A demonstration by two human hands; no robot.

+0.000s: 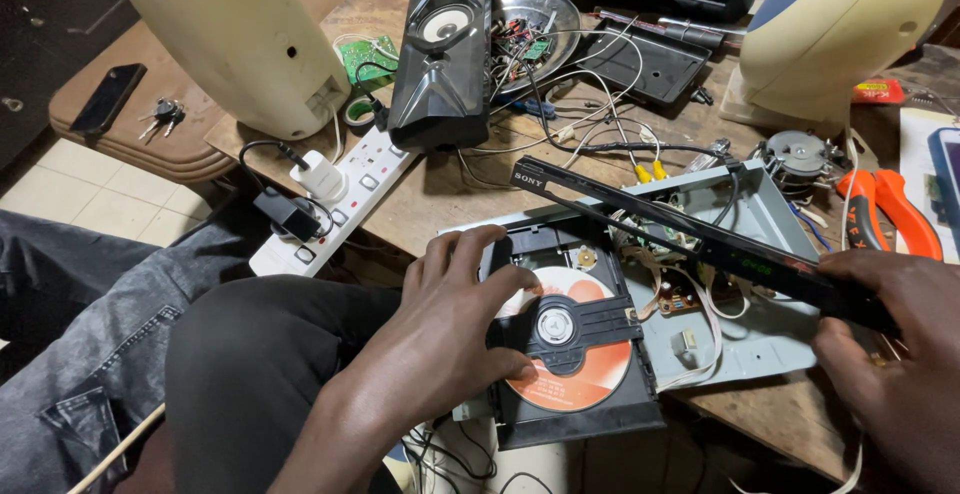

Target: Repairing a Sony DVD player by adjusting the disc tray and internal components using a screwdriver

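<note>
Left hand (440, 329): fingers spread on disc (575, 354) and drive (570, 334). Right hand (890, 354): fingers gripping black panel (690, 234). Open player (740, 284) on tabletop (450, 189).

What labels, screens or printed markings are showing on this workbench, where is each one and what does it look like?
Front panel: long black strip, held by the right hand over the opened player; small white logo at its far end, faint green display near the hand.
Disc: orange and white, in the tray under the left hand; fine print.
Phone: dark blank screen, on the brown stool, left.
Pliers: orange handles with black lettering, right.
</note>
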